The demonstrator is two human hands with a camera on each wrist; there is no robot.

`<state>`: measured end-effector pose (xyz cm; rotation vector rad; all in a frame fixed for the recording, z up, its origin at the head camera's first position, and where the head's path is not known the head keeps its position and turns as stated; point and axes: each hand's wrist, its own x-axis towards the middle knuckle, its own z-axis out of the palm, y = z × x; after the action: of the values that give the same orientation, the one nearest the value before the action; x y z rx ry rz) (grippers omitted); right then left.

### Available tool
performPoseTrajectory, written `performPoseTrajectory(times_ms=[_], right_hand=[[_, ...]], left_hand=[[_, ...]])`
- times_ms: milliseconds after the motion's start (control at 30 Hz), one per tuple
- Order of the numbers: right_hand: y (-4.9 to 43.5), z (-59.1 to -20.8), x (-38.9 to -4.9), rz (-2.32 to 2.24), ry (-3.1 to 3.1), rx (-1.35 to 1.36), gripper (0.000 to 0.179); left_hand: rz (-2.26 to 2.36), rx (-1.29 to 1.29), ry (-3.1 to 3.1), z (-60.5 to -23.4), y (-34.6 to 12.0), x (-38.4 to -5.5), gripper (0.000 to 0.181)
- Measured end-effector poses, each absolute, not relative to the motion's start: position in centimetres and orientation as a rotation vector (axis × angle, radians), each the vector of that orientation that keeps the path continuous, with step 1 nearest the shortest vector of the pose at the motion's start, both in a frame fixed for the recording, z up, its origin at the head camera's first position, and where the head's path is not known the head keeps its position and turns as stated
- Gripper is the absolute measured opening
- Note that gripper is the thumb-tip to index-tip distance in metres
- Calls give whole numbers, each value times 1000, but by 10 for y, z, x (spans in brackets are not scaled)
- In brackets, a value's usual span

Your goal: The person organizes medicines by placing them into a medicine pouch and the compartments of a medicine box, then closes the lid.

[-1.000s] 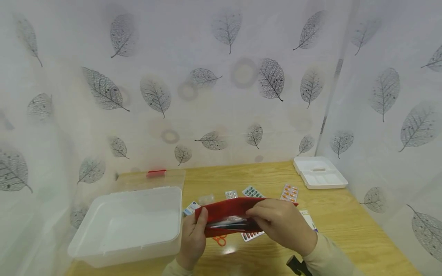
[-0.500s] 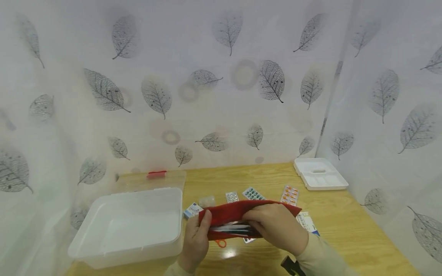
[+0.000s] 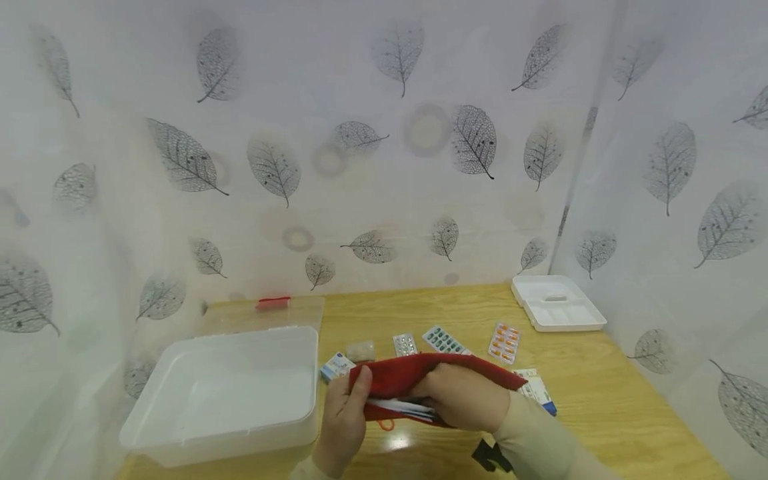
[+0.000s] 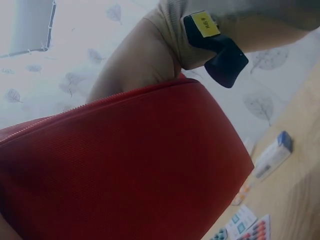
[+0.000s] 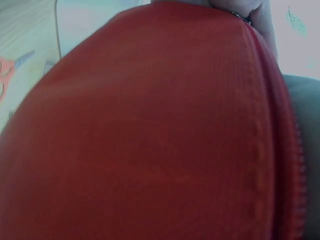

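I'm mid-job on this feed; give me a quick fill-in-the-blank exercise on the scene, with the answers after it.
1. The left hand grips one end of the ____ pouch while the right hand reaches into it.
2. In the head view, the large open container stands to the ____ of the pouch.
3. The capsules in the blister pack nearest the white tray are coloured ____.

Missing words: red; left; orange.

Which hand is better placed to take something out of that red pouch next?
Probably the right hand: it reaches into the open red pouch, near the white contents, though what it touches is hidden. The left hand grips the pouch's end, so it seems better suited to steadying it.
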<state>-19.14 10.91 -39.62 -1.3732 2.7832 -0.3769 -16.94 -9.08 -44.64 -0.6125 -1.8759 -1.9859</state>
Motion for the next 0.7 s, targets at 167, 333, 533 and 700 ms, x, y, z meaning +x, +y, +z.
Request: performPoseTrajectory(times_ms=[167, 333, 533, 700], right_hand=[[111, -391, -189, -495, 2724, -1409, 22], [124, -372, -184, -997, 2867, -1575, 27], [153, -369, -189, -1865, 3071, -1360, 28], [179, -416, -212, -1666, 3246, -703, 16]], left_hand=[[-2055, -369, -1933, -443, -94, -171, 32], [-2211, 0, -1887, -438, -99, -175, 47], [-2421, 241, -1611, -434, -105, -180, 57], [-2427, 263, -1554, -435, -106, -182, 55]])
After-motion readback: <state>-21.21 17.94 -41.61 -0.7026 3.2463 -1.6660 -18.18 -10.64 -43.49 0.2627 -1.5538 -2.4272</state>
